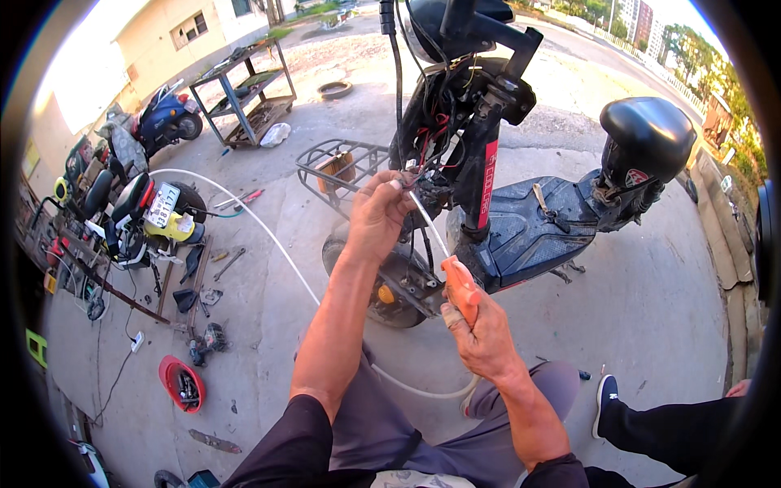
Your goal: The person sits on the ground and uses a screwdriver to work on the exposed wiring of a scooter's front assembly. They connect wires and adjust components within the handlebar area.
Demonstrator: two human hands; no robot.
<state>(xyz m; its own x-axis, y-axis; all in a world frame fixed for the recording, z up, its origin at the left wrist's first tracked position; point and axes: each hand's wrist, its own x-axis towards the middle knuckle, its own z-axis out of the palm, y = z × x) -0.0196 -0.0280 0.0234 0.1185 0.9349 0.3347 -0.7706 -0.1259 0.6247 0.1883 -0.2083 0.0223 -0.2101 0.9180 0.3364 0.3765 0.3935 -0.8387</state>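
Observation:
My right hand (486,342) is wrapped round the orange handle of an air blow gun (460,285). Its long thin nozzle slants up and left to the fingertips of my left hand (378,211). Those fingers pinch a small part among the wires (435,134) at the front of an electric scooter (529,228); what exactly they hold is mostly covered. The scooter's front is stripped, with black and red wires hanging out. A pale hose (277,240) loops over the floor from the left, passes behind my left forearm and rises towards my right hand.
Several parked scooters (130,203) stand on the left. Tools and a red bowl (172,382) of metal parts lie on the concrete. A metal cart (240,89) and a tyre (334,89) are farther back. Another person's leg (675,427) reaches in at lower right.

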